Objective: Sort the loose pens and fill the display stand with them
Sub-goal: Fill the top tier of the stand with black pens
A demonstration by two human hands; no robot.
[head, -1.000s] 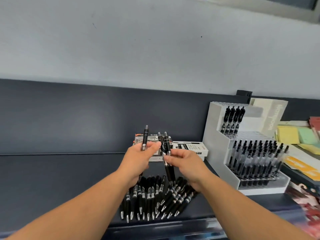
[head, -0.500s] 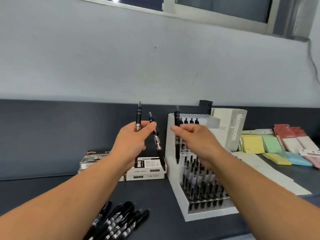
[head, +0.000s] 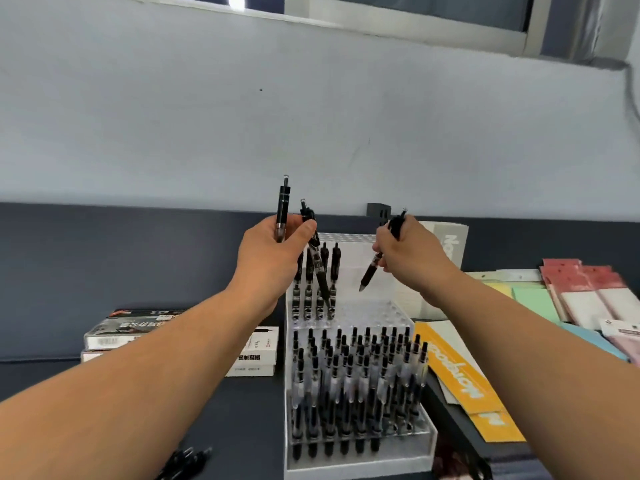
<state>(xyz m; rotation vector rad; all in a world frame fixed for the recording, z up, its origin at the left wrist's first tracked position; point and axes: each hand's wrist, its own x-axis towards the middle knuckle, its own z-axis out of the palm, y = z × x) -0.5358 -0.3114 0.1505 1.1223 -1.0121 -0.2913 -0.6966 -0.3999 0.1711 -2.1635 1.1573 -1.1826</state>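
Observation:
A white two-tier display stand (head: 358, 465) stands in front of me. Its lower tier is packed with several black pens; the upper tier (head: 367, 308) holds a few pens on its left side, with bare holes to their right. My left hand (head: 273, 254) grips two black pens (head: 282, 211), one upright and one slanting down in front of the upper tier's pens. My right hand (head: 407, 258) holds one black pen (head: 372, 270), tip tilted down-left, above the bare holes. Loose pens (head: 183, 462) lie at the bottom left edge.
Pen boxes (head: 131, 332) are stacked left of the stand on the dark counter. A yellow printed card (head: 460, 375) lies right of it, with coloured paper packs (head: 581, 296) beyond. A white box (head: 450, 244) stands behind the stand against the wall.
The view has swung right and closed in on the stand. My right hand has carried its pen from beside the left hand over the upper tier, tilting the tip down-left.

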